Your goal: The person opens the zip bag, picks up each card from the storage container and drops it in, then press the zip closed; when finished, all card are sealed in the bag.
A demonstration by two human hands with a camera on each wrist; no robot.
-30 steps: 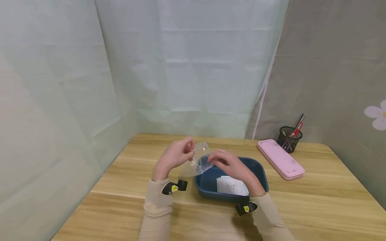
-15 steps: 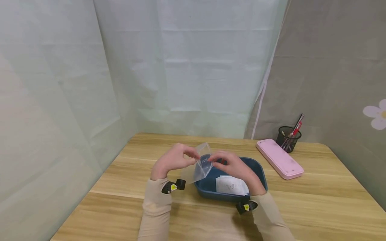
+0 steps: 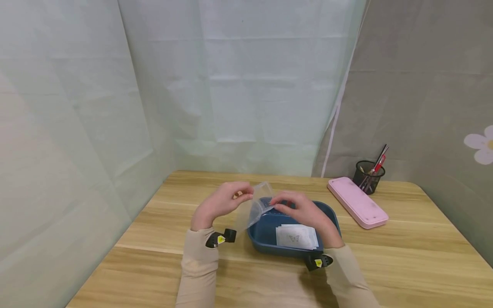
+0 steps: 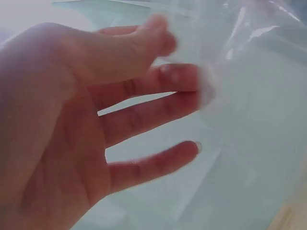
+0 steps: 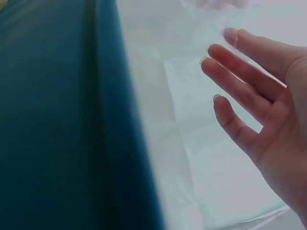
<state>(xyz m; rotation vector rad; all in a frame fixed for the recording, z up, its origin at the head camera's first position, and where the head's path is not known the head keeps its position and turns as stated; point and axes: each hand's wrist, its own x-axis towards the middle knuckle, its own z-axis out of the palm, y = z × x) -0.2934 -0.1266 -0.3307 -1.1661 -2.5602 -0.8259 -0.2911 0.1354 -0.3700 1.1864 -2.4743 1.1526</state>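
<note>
A clear plastic bag point(image 3: 254, 210) hangs between the two hands, over the left end of a dark blue tray point(image 3: 269, 248). My left hand point(image 3: 222, 200) pinches its left edge between thumb and index finger, the other fingers spread, as the left wrist view shows beside the shiny film point(image 4: 254, 38). On the opposite side, my right hand point(image 3: 304, 210) pinches the bag's edge with thumb and index finger above the tray. Its remaining fingers point(image 5: 240, 88) stretch out loosely in the right wrist view. White cards point(image 3: 296, 237), the top one with a butterfly print, lie in the tray.
Right of the tray lies a pink oblong case point(image 3: 358, 202) on the wooden table point(image 3: 154, 265). Behind it stands a black mesh pen cup point(image 3: 368, 177) with pens. Pale cloth curtains point(image 3: 246, 85) rise along the table's back and left sides.
My left fingers have shifted along the bag's edge and closed into a pinch. The right hand has moved slightly right, and the bag's mouth looks narrower than half a second ago.
</note>
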